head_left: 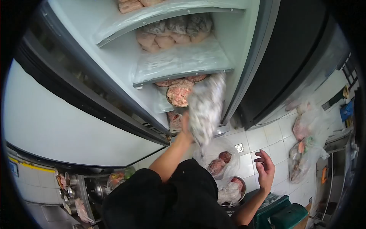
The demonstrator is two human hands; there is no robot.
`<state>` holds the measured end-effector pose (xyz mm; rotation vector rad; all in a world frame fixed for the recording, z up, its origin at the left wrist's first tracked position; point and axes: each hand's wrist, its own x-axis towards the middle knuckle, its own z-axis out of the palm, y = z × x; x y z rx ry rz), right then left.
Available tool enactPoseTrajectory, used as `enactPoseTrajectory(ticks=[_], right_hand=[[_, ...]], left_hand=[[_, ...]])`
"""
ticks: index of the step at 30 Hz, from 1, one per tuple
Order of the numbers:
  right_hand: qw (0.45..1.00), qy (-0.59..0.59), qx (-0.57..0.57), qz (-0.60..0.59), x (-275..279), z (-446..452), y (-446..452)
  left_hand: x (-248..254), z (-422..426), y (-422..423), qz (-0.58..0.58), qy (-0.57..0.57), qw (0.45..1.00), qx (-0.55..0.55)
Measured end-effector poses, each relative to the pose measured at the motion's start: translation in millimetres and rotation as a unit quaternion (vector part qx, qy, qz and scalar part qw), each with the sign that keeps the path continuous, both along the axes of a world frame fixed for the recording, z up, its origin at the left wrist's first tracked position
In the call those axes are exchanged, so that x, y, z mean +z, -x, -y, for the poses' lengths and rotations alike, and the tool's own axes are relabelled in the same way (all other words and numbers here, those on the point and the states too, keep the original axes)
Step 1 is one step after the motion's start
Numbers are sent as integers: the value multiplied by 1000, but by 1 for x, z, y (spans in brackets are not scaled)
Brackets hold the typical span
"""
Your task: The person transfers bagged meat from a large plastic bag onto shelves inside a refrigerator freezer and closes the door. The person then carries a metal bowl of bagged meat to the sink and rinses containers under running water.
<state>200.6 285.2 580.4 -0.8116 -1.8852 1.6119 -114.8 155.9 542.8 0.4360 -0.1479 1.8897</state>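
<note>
Head view shows me panned meat (180,94) already in the fridge (239,42), bagged meat (218,167) left on the floor (272,133), left grip (185,124), closure unclear, at a blurred bag (207,108) below the shelf (183,68)'s front-right corner, right grip (266,170) apart.

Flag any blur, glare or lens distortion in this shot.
Head view: the pale plastic bag at the left hand is smeared, probably by motion, while the right hand looks clearer; head view: whitish sheen on the plastic-lined middle shelf; head view: wide-angle distortion, with the upper shelf edge bowed and the picture's corners black.
</note>
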Motion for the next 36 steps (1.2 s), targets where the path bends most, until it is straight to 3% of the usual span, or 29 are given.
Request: enactPoseTrajectory(ticks=[1,2,5,6,7,9,11,13,15,19,20,21,25,30,36], right_hand=[[1000,7,-24,-7,0,0,-10],[998,16,-51,-15,-1,4,-20],[992,71,-102,-34,-16,18,-41],[991,77,-108,-32,-23,25,-41],[990,91,-108,-24,-30,31,-41],[987,112,-117,-5,-43,41,-39],[983,133,-128,15,-50,48,-36],[980,132,-143,41,-62,49,-37],[975,94,-182,83,-91,50,-41],[946,-90,-201,238,-76,60,-27],[953,-108,-184,214,-82,60,-26],[950,-75,-155,262,-70,60,-21],[931,-92,-192,295,-88,64,-7],[911,-36,-138,388,-79,72,-19],[884,-52,-110,452,-78,56,-36]], left_hand=[[10,-3,24,7,44,995,86],[35,-4,43,-90,25,987,130],[77,-16,122,-118,137,943,280],[80,-20,165,-90,35,976,195],[92,-22,194,-72,47,972,217],[124,-35,237,-86,197,894,393],[146,-42,300,-134,202,883,401],[161,-45,334,-136,299,822,465],[149,-57,367,-280,369,735,495],[83,-119,392,-568,477,484,464],[66,-130,390,-615,489,424,450],[51,-137,387,-652,500,371,432],[4,-166,359,-746,514,225,359],[-17,-205,319,-801,493,149,307],[-16,-208,321,-813,487,131,292]])
